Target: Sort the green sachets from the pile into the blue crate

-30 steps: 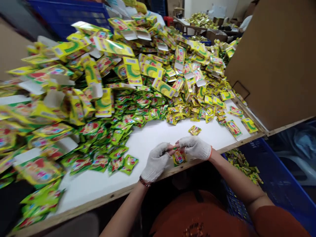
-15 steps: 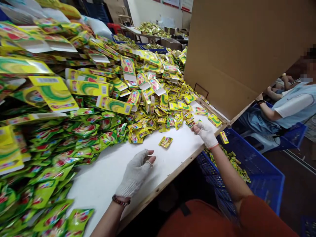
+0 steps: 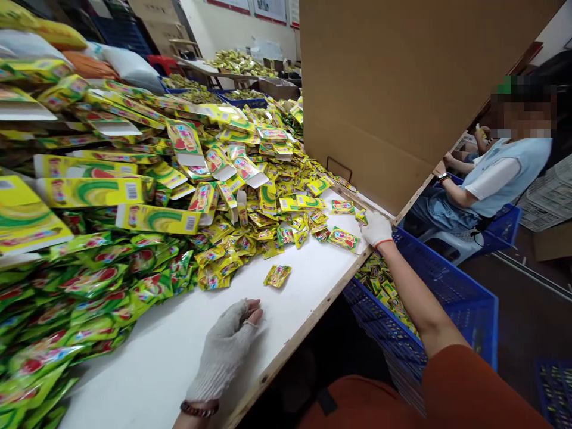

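My left hand (image 3: 230, 342), in a white fingerless glove, hovers over the white tabletop (image 3: 174, 339). Its fingers are loosely curled, with a small gap at the thumb and nothing visible between them. One yellow packet (image 3: 277, 276) lies just beyond it. At the table's right edge, my gloved right hand (image 3: 376, 229) has its fingers closed at a small yellow pack (image 3: 361, 217), which it partly covers. Nearby lie a flat yellow pack with red print (image 3: 343, 238) and a similar one (image 3: 342, 207). Small yellow packets (image 3: 223, 256) heap up between the hands' far sides.
Green packets (image 3: 111, 292) and yellow cartons (image 3: 89, 190) pile high on the left. A tall cardboard sheet (image 3: 379, 119) stands at the right. Below the edge is a blue crate (image 3: 465, 316) with yellow packs. A person (image 3: 500, 173) sits beyond it.
The view has swung right. My right hand has moved outward toward the table edge, uncovering a flat yellow pack. A yellow pack above the blue crate is gone from there. My left fingers have drawn closer together.
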A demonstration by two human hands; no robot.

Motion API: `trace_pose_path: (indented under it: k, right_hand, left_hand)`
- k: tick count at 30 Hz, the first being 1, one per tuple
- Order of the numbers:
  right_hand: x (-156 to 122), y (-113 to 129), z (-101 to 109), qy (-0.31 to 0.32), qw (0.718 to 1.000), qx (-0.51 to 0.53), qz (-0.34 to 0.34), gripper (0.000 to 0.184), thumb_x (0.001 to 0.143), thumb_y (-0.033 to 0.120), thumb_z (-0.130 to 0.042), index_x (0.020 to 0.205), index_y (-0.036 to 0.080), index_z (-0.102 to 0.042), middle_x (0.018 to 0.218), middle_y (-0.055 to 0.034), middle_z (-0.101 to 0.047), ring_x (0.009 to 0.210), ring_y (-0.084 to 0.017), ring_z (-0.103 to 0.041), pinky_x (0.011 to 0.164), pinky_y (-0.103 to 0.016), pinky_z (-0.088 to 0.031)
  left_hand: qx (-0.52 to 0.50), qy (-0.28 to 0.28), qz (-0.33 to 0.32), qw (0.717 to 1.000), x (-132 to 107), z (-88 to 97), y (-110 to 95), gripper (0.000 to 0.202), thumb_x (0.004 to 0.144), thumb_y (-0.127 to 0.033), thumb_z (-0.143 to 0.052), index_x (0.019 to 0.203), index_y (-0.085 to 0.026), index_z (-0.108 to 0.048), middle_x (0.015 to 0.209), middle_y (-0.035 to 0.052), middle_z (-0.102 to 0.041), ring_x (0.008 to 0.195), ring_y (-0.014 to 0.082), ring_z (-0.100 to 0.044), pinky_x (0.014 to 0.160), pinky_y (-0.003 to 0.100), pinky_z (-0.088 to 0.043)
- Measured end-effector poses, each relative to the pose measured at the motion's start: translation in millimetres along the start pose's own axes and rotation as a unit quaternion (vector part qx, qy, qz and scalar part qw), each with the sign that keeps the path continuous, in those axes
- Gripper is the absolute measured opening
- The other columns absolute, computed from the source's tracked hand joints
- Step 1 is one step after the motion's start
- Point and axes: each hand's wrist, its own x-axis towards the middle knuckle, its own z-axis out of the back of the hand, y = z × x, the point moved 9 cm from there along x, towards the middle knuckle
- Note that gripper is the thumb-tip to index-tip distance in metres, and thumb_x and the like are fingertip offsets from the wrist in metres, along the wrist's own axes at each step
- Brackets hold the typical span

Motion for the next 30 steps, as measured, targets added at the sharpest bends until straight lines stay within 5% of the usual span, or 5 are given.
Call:
trace_pose_path:
  k: [17, 20, 26, 28, 30]
  right_hand:
    - [0.7, 7.3, -5.9, 0.064, 0.911, 0.407, 0.016, 0.04, 0.094, 0.046, -0.035, 0.114, 0.018, -0.057, 0.094, -0.008, -0.072, 0.08, -0.022, -0.069, 0.069, -0.037, -0.057]
    - [-23.4, 17.7, -3.8, 0.132, 0.794, 0.593, 0.029, 0.033, 0.092, 0.04, -0.043, 0.11, 0.016, -0.059, 0.084, -0.0068, -0.072, 0.066, -0.018, -0.067, 0.06, -0.033, -0.057]
    - [-70.6, -27.6, 26.1, 0.053, 0.396, 0.912, 0.088, 0.02, 0.095, 0.035, -0.05, 0.106, 0.028, -0.065, 0.075, 0.0041, -0.071, 0.051, -0.007, -0.059, 0.044, -0.016, -0.047]
    - [-75.6, -37.4, 27.0, 0.014, 0.385, 0.916, 0.111, 0.025, 0.097, 0.044, -0.046, 0.099, 0.031, -0.066, 0.068, 0.0052, -0.068, 0.044, -0.007, -0.055, 0.04, -0.017, -0.042]
    - [-68.4, -22.4, 11.0, 0.03, 0.501, 0.861, 0.081, 0.035, 0.096, 0.054, -0.042, 0.097, 0.029, -0.067, 0.071, 0.0022, -0.069, 0.05, -0.01, -0.059, 0.047, -0.021, -0.047]
  left_hand:
    - [-0.011, 0.004, 0.008, 1.0, 0.7, -2.2, -4.7, 0.049, 0.072, -0.06, -0.055, 0.097, -0.019, -0.067, 0.105, 0.0094, -0.073, 0.098, 0.0271, -0.069, 0.092, 0.04, -0.056]
    - [-0.016, 0.007, 0.006, 1.0, 0.9, -3.1, -2.8, 0.049, 0.072, -0.06, -0.056, 0.097, -0.019, -0.067, 0.106, 0.0093, -0.073, 0.098, 0.027, -0.069, 0.091, 0.04, -0.056]
    - [0.002, 0.006, -0.027, 1.0, 0.2, -6.0, -6.7, 0.041, 0.076, -0.054, -0.054, 0.094, -0.02, -0.067, 0.102, 0.0088, -0.073, 0.093, 0.0257, -0.07, 0.086, 0.039, -0.058]
    - [0.014, 0.004, -0.042, 0.999, 0.8, -8.0, -9.3, 0.037, 0.077, -0.051, -0.053, 0.093, -0.021, -0.067, 0.1, 0.0081, -0.073, 0.09, 0.0252, -0.07, 0.084, 0.039, -0.058]
    - [0.027, 0.001, -0.059, 0.998, 2.1, -9.5, -13.1, 0.032, 0.079, -0.047, -0.053, 0.092, -0.021, -0.067, 0.098, 0.0074, -0.073, 0.088, 0.0245, -0.07, 0.081, 0.038, -0.058]
